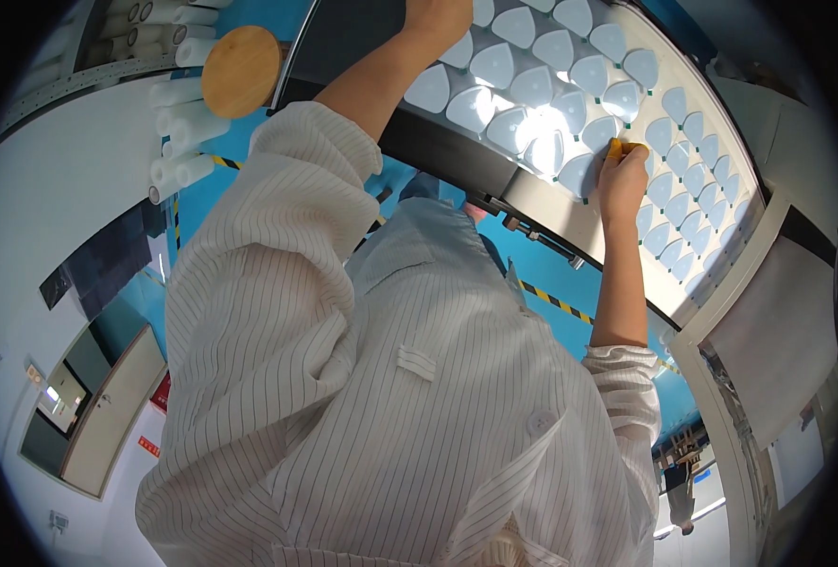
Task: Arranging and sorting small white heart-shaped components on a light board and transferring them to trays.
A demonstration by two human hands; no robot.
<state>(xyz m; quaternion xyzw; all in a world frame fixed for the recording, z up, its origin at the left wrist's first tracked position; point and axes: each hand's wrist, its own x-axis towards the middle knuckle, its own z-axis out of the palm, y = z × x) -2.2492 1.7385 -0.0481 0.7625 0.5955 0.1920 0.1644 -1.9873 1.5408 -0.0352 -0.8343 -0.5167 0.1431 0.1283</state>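
Rows of pale blue, rounded-triangular pieces (666, 189) with small green tabs lie on a flat bed (584, 213), partly dark and partly whitish. My right hand (624, 180) is at the bed's middle, closed, its fingers pinched on a small yellow thing (615, 148) whose kind I cannot make out. It sits right beside the pieces. At the top edge, my left hand (440, 19) is over the bed's dark left part, next to more pieces. Its fingers are cut off or hidden, so what it holds does not show. Bright glare covers some of the middle pieces.
A round wooden stool top (241, 72) stands left of the bed, near several white rolls (187, 123). The bed's front edge carries a rail with fittings (532, 227). A pale machine frame (721, 283) borders the right. Another person (681, 496) appears far off, lower right.
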